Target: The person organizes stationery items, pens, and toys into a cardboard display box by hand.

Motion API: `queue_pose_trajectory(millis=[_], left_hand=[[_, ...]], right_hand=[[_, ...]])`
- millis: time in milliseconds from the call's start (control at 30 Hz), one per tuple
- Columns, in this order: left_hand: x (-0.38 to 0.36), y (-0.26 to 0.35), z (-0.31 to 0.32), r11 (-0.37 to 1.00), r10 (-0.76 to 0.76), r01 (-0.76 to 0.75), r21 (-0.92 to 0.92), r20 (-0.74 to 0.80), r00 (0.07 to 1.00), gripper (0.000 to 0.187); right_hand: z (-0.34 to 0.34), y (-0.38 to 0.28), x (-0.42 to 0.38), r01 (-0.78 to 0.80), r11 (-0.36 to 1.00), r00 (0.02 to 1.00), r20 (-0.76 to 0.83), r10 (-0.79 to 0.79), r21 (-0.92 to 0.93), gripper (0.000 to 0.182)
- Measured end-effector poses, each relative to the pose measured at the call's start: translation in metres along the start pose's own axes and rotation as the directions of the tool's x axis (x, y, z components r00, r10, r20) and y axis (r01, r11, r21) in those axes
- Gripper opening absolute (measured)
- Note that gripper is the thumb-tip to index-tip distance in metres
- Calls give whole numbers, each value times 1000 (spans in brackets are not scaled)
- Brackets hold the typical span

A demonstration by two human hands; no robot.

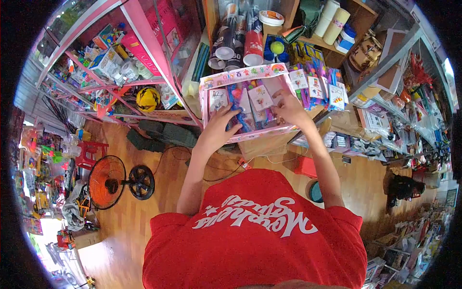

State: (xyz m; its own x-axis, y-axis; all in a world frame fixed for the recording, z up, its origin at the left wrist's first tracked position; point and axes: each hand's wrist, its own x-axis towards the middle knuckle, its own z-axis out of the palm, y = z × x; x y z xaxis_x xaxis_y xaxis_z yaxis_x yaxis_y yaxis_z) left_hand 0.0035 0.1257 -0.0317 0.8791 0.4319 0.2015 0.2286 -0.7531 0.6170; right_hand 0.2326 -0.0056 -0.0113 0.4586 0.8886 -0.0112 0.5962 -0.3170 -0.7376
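A pink and white cardboard box (246, 74) with printed lettering holds several clear craft packets with picture cards and blue and purple fuzzy strands. Over its left half, my left hand (220, 126) rests with fingers apart on a packet of blue strands (235, 98). On the right, my right hand (292, 110) has bent fingers closed at the edge of a craft packet (273, 86); its fingertips are partly hidden among the packets. Between the hands lies a packet with a drawing card (260, 98).
More craft packets (315, 86) lie to the box's right. Behind stand dark tubes (226, 45) and a tape roll (271, 18). A pink-framed glass cabinet (159, 53) is at left, metal shelving (385, 58) at right. An orange fan (107, 182) stands on the wooden floor.
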Motion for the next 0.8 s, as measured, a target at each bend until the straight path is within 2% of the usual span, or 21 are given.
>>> queue_pose_trajectory(millis=[67,100,200,300,333,400,467,567,667,700,800], left_hand=[[0,1,-2,1000,-18,18,-10,7,1000,46],[1,3,-3,1000,-21,21,-10,2,1000,45],[4,11,-3,1000,11,-11,1,-36,999,45],[13,27,0,995,100,-100,-27,-4,995,42],[16,32,2,990,136,-135,-46,20,990,41],[20,36,13,986,167,-166,-12,60,984,37],[24,40,18,984,179,-179,-12,98,979,36],[25,42,21,989,144,-140,-43,136,980,36],[24,39,23,989,146,-141,-42,140,979,37],[25,38,23,988,152,-147,-44,140,978,37],[25,42,22,985,171,-169,-24,114,979,38]], right_hand=[[5,-3,0,23,981,998,59,-12,-193,40],[4,-6,-2,52,980,997,69,-39,-192,42],[2,-7,-5,66,964,996,-43,-79,-256,42],[-24,-21,-6,-13,992,963,-269,-22,-129,43],[-36,-19,-8,38,970,926,-358,-124,-239,41],[-59,6,0,-84,935,895,-438,-81,-344,39],[-74,39,6,-366,752,818,-575,-22,-548,45],[-91,57,-3,-633,551,587,-801,-117,-544,53],[-113,127,1,-540,763,685,-712,154,-355,61],[-114,116,-3,-530,780,686,-709,166,-331,62],[-119,140,0,-390,856,735,-675,68,-338,58]])
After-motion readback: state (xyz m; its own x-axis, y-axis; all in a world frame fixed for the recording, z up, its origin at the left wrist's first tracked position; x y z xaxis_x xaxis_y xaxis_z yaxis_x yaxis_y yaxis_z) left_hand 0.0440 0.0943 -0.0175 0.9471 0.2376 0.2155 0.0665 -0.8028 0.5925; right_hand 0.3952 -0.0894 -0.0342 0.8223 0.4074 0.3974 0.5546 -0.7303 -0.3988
